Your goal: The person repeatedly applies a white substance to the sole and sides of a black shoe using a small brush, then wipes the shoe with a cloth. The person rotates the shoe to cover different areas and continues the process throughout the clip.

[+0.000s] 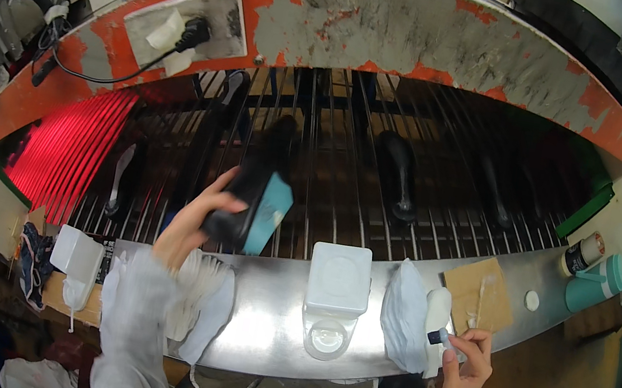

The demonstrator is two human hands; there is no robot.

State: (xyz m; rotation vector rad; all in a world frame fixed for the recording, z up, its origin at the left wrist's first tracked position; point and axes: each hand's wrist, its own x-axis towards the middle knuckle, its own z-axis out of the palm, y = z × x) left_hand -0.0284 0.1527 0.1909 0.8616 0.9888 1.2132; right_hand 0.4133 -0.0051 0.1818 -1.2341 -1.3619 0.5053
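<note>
My left hand point(202, 217) is closed round a black shoe point(253, 188) with a teal panel along its right side, held tilted and slightly blurred over the bars near the counter's back edge. Between the fingertips of my right hand point(467, 375) is a small pale tool with a dark blue tip point(436, 337); its exact kind is too small to make out. That tip is just above a white bottle-like piece point(437, 310) beside a pale cloth point(405, 317). Midway between the hands stands a white plastic dispenser point(338, 281) with a round cup in front.
A metal counter point(253, 341) fronts a conveyor of metal bars point(336, 215) carrying several dark shoe parts point(396, 175). Red heater light point(67, 153) glows at left. White insole-like pieces point(199, 282), cardboard point(480, 292) and a teal cup point(596, 283) lie along the counter.
</note>
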